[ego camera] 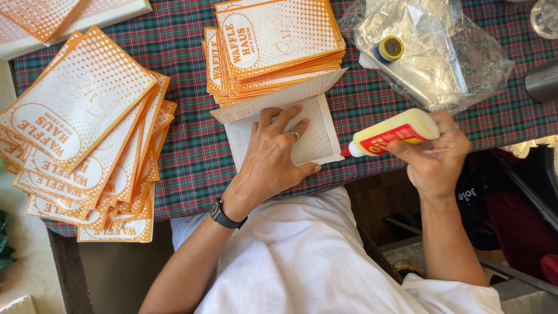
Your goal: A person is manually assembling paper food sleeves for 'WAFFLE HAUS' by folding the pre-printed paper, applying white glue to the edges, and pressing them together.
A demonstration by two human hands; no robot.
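Orange-and-white paper bag stacks (87, 128), crumpled clear plastic bag (442, 52), plaid tablecloth (186, 145)

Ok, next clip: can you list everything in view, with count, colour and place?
Tablecloth: one, red and green plaid, over the table.
Paper bags, left pile: many, orange and white, fanned out at left.
Paper bags, middle stack: many, orange and white, top centre.
Open bag: one, white, flat under the left hand.
Glue bottle: one, yellow with red label and tip, in the right hand, tip towards the open bag.
Plastic bag: one, clear, crumpled, top right.
Small bottle: one, blue with yellow cap, by the plastic bag.
Left hand: flat on the open bag; ring, black watch.
Right hand: gripping the glue bottle.
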